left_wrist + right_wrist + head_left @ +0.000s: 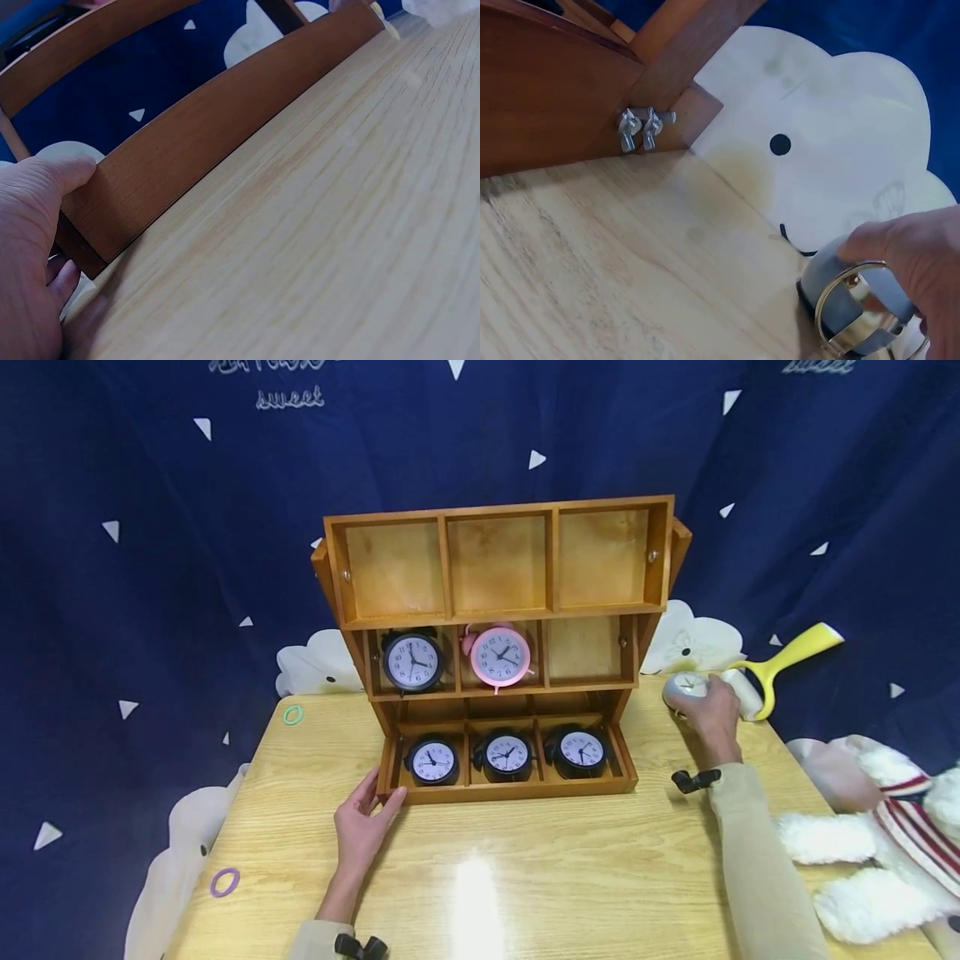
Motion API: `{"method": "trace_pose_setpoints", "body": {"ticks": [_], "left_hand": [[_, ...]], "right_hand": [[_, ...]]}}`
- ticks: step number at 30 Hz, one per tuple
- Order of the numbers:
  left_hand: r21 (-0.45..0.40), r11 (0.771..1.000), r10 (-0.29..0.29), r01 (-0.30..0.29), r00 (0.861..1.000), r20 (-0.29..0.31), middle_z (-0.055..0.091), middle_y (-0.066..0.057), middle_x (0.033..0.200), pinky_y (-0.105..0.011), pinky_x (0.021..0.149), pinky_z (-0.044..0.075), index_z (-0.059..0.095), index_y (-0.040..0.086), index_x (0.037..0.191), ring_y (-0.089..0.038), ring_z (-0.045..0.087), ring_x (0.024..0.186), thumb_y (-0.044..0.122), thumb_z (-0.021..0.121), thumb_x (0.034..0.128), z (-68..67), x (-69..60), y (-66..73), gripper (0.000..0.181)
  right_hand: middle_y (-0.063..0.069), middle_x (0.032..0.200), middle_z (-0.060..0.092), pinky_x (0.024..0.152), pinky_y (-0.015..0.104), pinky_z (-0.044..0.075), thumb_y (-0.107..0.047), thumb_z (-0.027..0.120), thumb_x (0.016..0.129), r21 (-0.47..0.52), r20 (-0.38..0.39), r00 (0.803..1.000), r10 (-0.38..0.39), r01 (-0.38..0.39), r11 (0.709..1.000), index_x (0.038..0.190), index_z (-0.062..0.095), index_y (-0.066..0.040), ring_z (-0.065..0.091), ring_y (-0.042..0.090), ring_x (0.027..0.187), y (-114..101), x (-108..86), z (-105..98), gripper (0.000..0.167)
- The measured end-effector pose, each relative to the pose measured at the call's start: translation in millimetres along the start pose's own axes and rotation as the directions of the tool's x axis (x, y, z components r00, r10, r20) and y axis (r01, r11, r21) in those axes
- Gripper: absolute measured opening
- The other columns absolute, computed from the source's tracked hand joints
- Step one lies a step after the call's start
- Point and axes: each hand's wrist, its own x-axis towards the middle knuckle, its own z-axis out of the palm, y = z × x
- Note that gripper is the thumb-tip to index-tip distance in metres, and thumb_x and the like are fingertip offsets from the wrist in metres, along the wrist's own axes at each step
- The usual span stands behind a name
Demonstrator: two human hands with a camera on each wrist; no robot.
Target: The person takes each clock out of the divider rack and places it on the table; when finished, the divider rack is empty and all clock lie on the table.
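Note:
A three-tier wooden rack (510,793) stands on the table. My left hand (360,831) grips its front left corner; in the left wrist view the thumb lies on the front board (195,135) and a finger shows around the end. Out to the right, my right hand (717,718) holds a grey alarm clock (678,687) with a gold ring-shaped part (821,319). Three black alarm clocks (432,762) fill the bottom tier. On the middle tier sit another black clock (412,661) and a pink one (500,657); the right compartment and the top tier hold nothing.
A yellow-handled lint roller (787,660) lies just right of the grey clock. Green (292,715) and purple (224,882) rings lie on the table's left side. A white plush toy (862,852) sits at the right edge. Wing nuts (639,127) stick out from the rack's side.

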Motion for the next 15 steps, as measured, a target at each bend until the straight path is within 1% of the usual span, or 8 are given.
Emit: {"method": "trace_pose_setpoints", "body": {"ticks": [2,4,6,11,13,15], "left_hand": [[-0.003,1.000,-0.010,0.010,1.000,0.005,0.061,-0.019,0.144,-0.009,0.099,0.047,0.060,0.001,0.145,-0.030,0.058,0.135,0.016,0.088,0.0870,0.1,-0.7,1.4,0.066],[-0.003,1.000,-0.020,0.020,1.000,0.010,0.060,-0.020,0.145,-0.011,0.101,0.047,0.058,-0.001,0.146,-0.031,0.057,0.136,0.013,0.087,0.0876,0.3,-1.9,5.1,0.066],[0.002,1.000,-0.021,0.021,1.000,0.013,0.060,-0.022,0.144,-0.014,0.102,0.048,0.058,-0.003,0.145,-0.032,0.057,0.135,0.011,0.086,0.0879,0.3,-4.7,14.7,0.066],[0.011,1.000,0.004,-0.004,1.000,0.016,0.062,-0.023,0.141,-0.023,0.104,0.052,0.058,-0.007,0.143,-0.032,0.060,0.132,0.008,0.085,0.0880,-0.3,-10.5,36.3,0.063],[0.010,1.000,0.010,-0.011,1.000,0.017,0.063,-0.023,0.140,-0.025,0.104,0.052,0.058,-0.008,0.142,-0.032,0.061,0.131,0.008,0.085,0.0881,-0.4,-11.2,38.6,0.062],[0.006,1.000,0.014,-0.015,1.000,0.019,0.063,-0.024,0.140,-0.024,0.104,0.052,0.058,-0.008,0.142,-0.032,0.061,0.131,0.007,0.085,0.0881,-0.5,-11.9,40.2,0.062]], "right_hand": [[0.038,0.150,0.045,0.114,0.064,0.036,-0.029,0.079,0.089,0.019,-0.020,1.000,-0.005,0.005,1.000,0.157,0.035,0.008,0.042,0.054,0.137,-3,-2.5,-3,0.089],[0.035,0.154,0.044,0.118,0.063,0.034,-0.031,0.079,0.090,0.038,-0.057,0.998,-0.017,0.019,0.999,0.158,0.036,0.006,0.040,0.053,0.142,-7,-5.0,-5,0.088],[0.034,0.155,0.044,0.120,0.062,0.032,-0.031,0.080,0.090,0.045,-0.096,0.995,-0.041,0.045,0.998,0.157,0.038,0.005,0.040,0.052,0.143,-12,-7.1,-8,0.087],[0.033,0.149,0.051,0.117,0.061,0.036,-0.029,0.083,0.087,0.064,-0.184,0.976,-0.114,0.127,0.990,0.152,0.047,0.005,0.046,0.051,0.139,-23,-12.6,-14,0.082],[0.033,0.148,0.052,0.116,0.061,0.037,-0.028,0.083,0.086,0.084,-0.204,0.970,-0.132,0.151,0.985,0.151,0.049,0.005,0.048,0.051,0.138,-26,-15.4,-16,0.080],[0.032,0.148,0.053,0.116,0.061,0.038,-0.028,0.082,0.087,0.095,-0.209,0.968,-0.140,0.163,0.982,0.151,0.049,0.004,0.048,0.050,0.138,-29,-18.7,-17,0.079]]}}
